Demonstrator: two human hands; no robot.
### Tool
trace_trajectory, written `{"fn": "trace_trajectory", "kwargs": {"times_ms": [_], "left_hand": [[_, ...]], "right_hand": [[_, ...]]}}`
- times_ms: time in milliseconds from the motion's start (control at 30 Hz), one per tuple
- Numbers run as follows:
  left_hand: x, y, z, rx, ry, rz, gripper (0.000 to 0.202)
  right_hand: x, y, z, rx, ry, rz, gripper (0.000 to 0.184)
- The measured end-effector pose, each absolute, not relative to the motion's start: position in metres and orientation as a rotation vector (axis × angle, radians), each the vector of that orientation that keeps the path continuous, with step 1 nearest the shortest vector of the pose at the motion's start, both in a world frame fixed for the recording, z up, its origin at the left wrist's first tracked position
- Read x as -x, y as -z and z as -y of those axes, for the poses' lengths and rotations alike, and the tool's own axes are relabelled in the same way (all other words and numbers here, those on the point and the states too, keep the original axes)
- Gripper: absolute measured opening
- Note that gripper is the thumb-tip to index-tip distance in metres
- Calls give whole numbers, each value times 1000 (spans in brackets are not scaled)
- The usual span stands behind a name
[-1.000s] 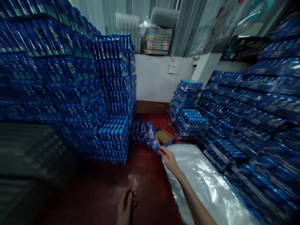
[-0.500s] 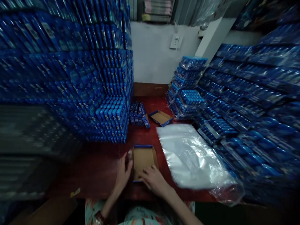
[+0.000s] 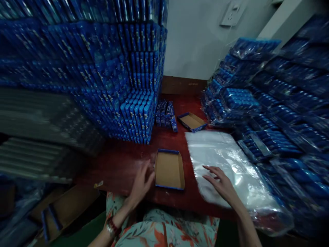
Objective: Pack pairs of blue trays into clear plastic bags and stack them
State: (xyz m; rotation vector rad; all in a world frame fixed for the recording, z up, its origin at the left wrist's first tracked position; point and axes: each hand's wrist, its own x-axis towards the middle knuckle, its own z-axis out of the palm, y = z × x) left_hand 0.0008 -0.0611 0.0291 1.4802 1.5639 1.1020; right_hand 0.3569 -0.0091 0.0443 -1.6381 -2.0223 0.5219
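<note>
A shallow cardboard tray (image 3: pixel 169 168) with a brown inside and blue rim lies on the dark red table before me. Just left of it is my left hand (image 3: pixel 142 181), fingers apart and holding nothing; whether a fingertip touches the tray's edge I cannot tell. My right hand (image 3: pixel 219 181) hovers over or rests on a stack of clear plastic bags (image 3: pixel 213 151) to the tray's right. Its thumb and fingers are spread, with nothing between them.
Blue capped tubes (image 3: pixel 137 106) are piled high at the left. Several folded blue cartons (image 3: pixel 166 115) and a second tray (image 3: pixel 192 121) sit farther back. Wrapped packs (image 3: pixel 239 99) fill the right side. Grey stacked cases (image 3: pixel 33 157) stand at lower left.
My right hand has left the tray and moved right, over the plastic bags. My left hand stays at the tray's left side. The camera view has shifted downward and somewhat left.
</note>
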Motion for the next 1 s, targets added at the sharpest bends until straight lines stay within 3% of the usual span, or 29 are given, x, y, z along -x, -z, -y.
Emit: {"fn": "trace_trajectory", "kwargs": {"times_ms": [100,200,367,500,567,733,900,1000], "left_hand": [[-39,-23,53,-1566,-941,-1485,74],[-51,-18,46,-1552,-900,-1489,80],[-1,-23,46,-1515,-1167,-1611,63],[74,-47,51,-1390,-1565,-1976,40],[108,-64,52,-1367,-1655,-2096,33],[159,-108,70,-1283,-1975,-2519,30],[175,-126,100,-1003,-2207,-2761,34],[165,-114,105,-931,-2139,-2699,33]], "right_hand": [[-300,-28,6,1476,-565,2041,40],[-251,-3,4,1414,-400,2068,39],[-228,8,7,1473,-279,1989,41],[-237,-22,12,1507,-251,1828,49],[-240,-38,12,1476,-258,1767,43],[-230,-62,0,1263,-395,1869,26],[-223,-64,-19,1284,-436,1844,27],[-243,-62,-30,1455,-343,1710,34]]}}
